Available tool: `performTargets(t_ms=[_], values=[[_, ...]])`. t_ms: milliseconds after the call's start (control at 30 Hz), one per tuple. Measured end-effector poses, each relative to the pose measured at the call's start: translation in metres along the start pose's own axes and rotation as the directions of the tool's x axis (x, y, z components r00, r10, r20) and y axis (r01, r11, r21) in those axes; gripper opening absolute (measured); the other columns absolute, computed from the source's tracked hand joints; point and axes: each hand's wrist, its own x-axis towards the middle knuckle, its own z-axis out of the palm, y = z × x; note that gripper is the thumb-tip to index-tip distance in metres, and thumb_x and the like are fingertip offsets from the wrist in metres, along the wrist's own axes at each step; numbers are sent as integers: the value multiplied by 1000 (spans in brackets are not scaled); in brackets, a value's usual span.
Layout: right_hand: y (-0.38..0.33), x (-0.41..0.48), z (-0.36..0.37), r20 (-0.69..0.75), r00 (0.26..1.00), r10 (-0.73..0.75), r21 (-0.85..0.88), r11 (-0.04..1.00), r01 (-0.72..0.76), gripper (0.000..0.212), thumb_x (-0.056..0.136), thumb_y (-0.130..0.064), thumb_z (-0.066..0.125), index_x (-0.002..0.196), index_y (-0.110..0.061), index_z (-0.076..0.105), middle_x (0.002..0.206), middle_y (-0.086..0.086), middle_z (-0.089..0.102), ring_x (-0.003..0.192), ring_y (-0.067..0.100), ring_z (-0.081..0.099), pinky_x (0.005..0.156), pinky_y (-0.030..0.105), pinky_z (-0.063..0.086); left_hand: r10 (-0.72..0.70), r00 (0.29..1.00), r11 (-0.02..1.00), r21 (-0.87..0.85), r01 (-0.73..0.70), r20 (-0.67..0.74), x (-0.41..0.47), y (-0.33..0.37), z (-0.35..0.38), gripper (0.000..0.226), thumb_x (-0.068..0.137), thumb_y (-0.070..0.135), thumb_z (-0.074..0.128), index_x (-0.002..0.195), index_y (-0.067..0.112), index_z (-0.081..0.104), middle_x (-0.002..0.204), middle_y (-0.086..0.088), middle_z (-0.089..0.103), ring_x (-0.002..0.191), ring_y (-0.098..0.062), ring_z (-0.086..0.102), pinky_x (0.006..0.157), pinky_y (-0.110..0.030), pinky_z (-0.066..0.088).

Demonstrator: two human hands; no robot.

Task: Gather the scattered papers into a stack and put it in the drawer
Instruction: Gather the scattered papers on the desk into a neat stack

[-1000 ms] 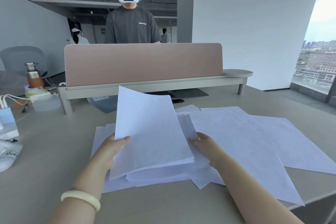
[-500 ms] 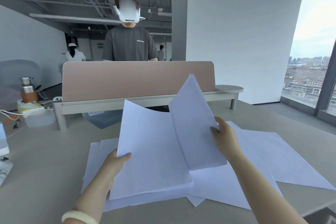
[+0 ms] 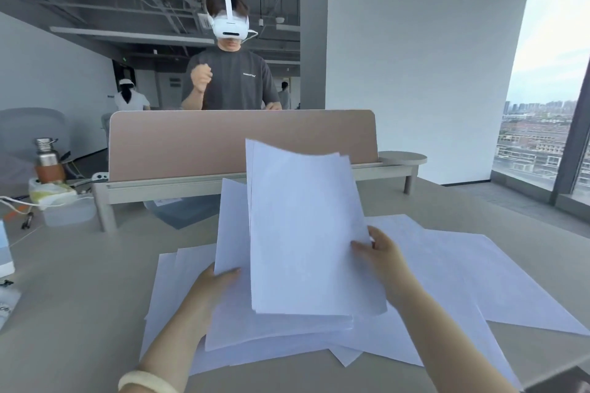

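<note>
While two bundles of plain paper are up off the pale beige surface, my job is to marry them squarely before chasing the rest. My right grip pinches the right edge of the upper sheaf of white sheets, thumb on the near face, so the sheaf stands tilted with its far edge curling over. My left grip holds the left edge of the lower, thicker bundle of white sheets, thumb pressed on top and fingers hidden underneath. That bundle leans up with its near edge resting on the papers beneath. The upper sheaf overlaps the lower bundle and sits offset to its right.

To do this well, I judge I should lay the upper sheaf onto the lower bundle near edge first. I would then slide it left until the left edges meet under my left thumb, and ease both pinches just enough to tap the near edges level on the surface. Thin paper will likely buckle if squeezed hard or pushed from one corner.

Yet to be collected are the loose white sheets fanned out to the right and the flat white sheets at the near left. One right-hand sheet reaches the near edge of the surface and could slip off. No drawer is in view.
</note>
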Motion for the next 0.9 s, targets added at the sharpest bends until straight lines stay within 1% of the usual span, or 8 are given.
performTargets(t_ms=[133,233,300,400,467,633,833,900], values=[[30,-2,7,-16,998,58,-54,997,-59,24,90,-3,51,102,-21,60,93,-4,66,81,13,62,62,22,44,15,1000,999,-36,-15,-22,-5,3,6,33,80,34,63,112,25,62,117,10,64,119,-18,53,92,-33,41],[40,2,11,-21,998,65,-92,994,-67,25,90,-3,50,108,-19,58,102,-2,63,84,7,58,63,21,42,-2,998,999,-49,-1,-59,-8,8,15,35,94,28,49,129,28,49,125,8,48,134,-21,37,98,-34,30],[45,2,14,2,995,97,-74,993,-97,23,92,-7,51,113,-17,52,107,1,60,85,9,57,63,22,42,8,997,999,-47,-12,-83,-11,11,21,34,95,27,46,128,23,51,123,7,49,129,-22,41,94,-33,31],[46,-1,18,72,988,136,-52,990,-132,29,94,-15,53,122,-18,44,114,2,58,94,17,59,68,23,46,-4,995,1000,-18,2,-104,-15,14,28,20,91,33,51,99,20,64,106,1,68,98,-21,61,78,-32,42],[48,-3,20,137,983,122,-70,991,-113,37,93,-18,56,127,-23,42,119,-3,59,99,14,60,73,24,48,30,996,999,-35,-33,-89,-18,12,28,16,94,38,51,96,27,62,97,8,67,91,-14,61,74,-29,44],[46,-8,21,199,979,33,-25,999,-29,50,90,-22,62,135,-30,40,126,-14,57,111,7,58,89,26,48,186,981,982,-8,-187,-49,-21,4,24,22,90,23,62,112,26,62,110,4,69,103,-19,64,83,-33,50],[13,-3,17,59,994,-87,78,994,83,37,92,-15,59,118,-33,40,117,-14,57,103,8,60,88,34,51,406,911,913,-7,-407,-75,-32,30,34,19,93,23,57,108,35,58,109,16,65,103,-4,61,89,-29,46],[-3,0,14,28,990,-139,67,988,137,35,92,-14,58,116,-30,37,114,-12,56,96,5,60,79,26,50,428,900,902,-18,-431,-85,-31,40,35,18,92,24,57,107,35,58,107,17,65,102,-3,61,87,-28,46]])
